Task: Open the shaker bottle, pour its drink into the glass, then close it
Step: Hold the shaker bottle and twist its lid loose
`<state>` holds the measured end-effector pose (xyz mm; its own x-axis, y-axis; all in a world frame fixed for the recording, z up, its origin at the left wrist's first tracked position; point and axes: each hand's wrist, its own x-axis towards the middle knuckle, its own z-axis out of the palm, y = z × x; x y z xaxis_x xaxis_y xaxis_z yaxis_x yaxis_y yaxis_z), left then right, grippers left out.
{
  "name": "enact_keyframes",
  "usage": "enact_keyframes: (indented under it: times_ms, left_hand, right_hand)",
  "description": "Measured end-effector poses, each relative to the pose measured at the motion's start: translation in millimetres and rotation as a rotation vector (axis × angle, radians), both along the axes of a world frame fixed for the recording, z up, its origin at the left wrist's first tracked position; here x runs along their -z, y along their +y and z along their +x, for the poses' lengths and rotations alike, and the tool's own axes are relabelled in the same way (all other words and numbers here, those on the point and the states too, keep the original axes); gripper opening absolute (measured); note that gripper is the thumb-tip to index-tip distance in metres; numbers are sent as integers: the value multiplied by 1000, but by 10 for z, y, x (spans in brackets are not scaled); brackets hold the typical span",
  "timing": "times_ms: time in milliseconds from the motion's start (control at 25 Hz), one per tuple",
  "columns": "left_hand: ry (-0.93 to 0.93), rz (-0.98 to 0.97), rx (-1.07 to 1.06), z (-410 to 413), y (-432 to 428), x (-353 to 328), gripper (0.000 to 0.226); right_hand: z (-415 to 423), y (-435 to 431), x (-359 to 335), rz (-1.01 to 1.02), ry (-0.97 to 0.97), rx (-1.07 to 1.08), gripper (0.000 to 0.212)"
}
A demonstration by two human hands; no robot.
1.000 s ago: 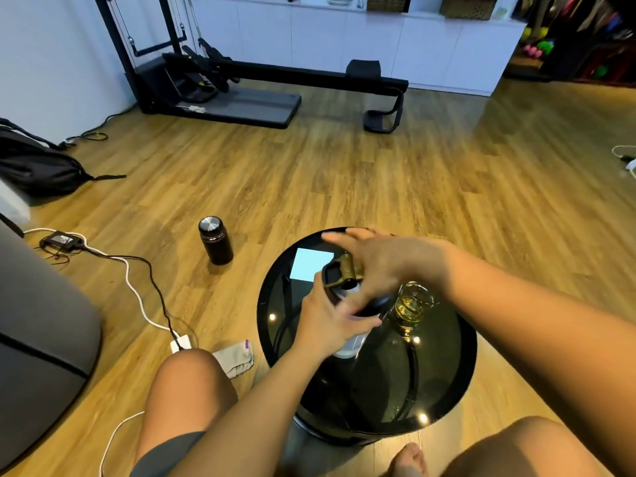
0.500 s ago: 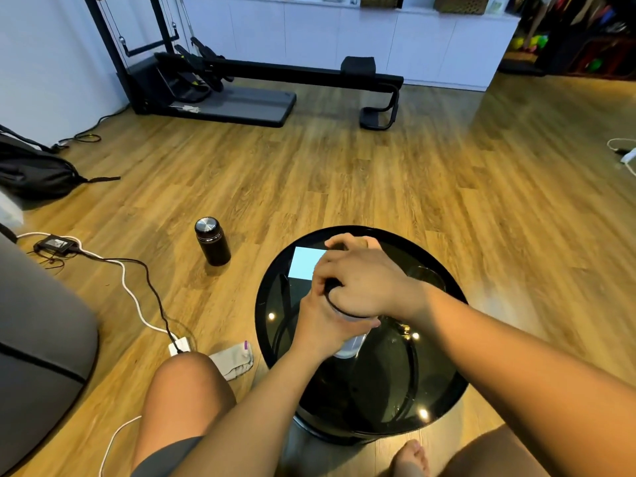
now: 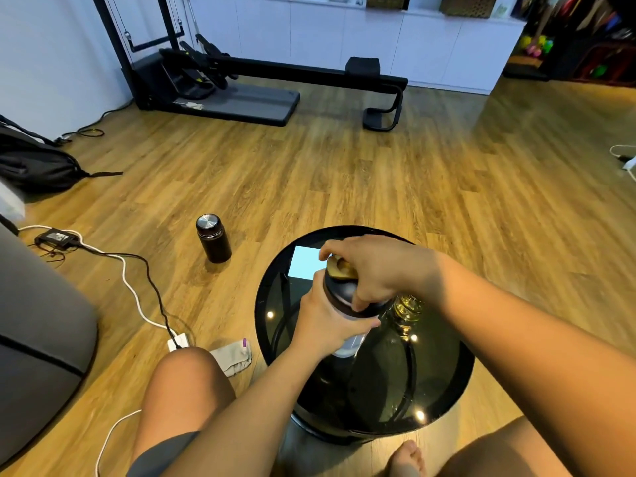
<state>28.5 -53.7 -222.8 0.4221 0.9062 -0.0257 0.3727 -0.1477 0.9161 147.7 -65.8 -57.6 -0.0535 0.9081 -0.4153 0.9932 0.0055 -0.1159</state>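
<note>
Right hand (image 3: pixel 377 270) gripping lid (image 3: pixel 340 287), shifted right, glass (image 3: pixel 407 306) uncovered; left hand (image 3: pixel 327 325) clasps shaker bottle (image 3: pixel 347 346).

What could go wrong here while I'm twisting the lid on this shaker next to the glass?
The glass with yellowish drink stands right beside the shaker bottle, just under your right hand; a hard twist or a slipping wrist could knock it over. Your left hand holds the bottle on a glossy round table, so it might skid. A spill could run off toward the power adapter on the floor.
</note>
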Motion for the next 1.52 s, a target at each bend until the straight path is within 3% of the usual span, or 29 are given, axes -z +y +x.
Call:
enact_keyframes:
  times_ms: [160,240,280,360,400,480,600,680,760,840,880,960,1040,1120,1240,1320,1400,1440,1520]
  left_hand:
    - [-3,19,15,4,-6,3,98]
    - [-48,33,-1,18,4,18,88]
    - [-58,38,-5,20,-1,12,87]
    - [-33,36,-7,14,-8,1,94]
    - [-24,30,-3,16,-7,14,97]
    - [-7,13,5,23,-2,32,98]
    - [-28,-9,17,16,5,24,103]
    - [-17,15,45,23,8,30,85]
    - [-2,35,43,15,4,25,70]
    - [-32,9,27,19,12,28,80]
    - [-35,-1,18,25,16,23,91]
    - [-13,4,0,37,14,14,108]
    - [-7,-1,-1,35,23,29,108]
    - [-3,-22,13,33,23,23,100]
    - [-15,-33,35,22,2,0,96]
    - [-46,-16,50,18,-8,-12,91]
    - [-47,-20,42,12,-8,-21,91]
    - [-32,-21,42,11,-4,-28,91]
    - [-5,-19,33,8,8,-31,90]
  right_hand:
    - [42,-86,87,-106,112,-75,105]
    - [66,-70,67,-41,180,-9,100]
    - [57,-33,49,59,134,71,92]
    - [-17,25,24,166,-137,267,86]
    - [-43,26,45,105,-224,321,86]
    - [-54,77,112,-41,-200,340,77]
    - [-54,19,87,-123,48,108,50]
    - [-109,-68,192,53,68,-96,22]
    - [-125,-93,262,203,142,-155,13]
    - [-74,-73,199,196,254,-63,31]
    - [-18,-34,157,215,209,11,46]
    - [46,16,92,244,-138,195,67]
    - [-18,40,144,190,-338,267,67]
    - [-119,-7,203,211,-261,194,52]
    - [-126,-64,225,232,5,-29,22]
    - [-93,-79,224,197,199,-91,16]
    - [-51,-54,210,201,339,-58,27]
    - [-28,-31,202,235,300,-16,41]
    - [-10,-3,174,279,-21,149,76]
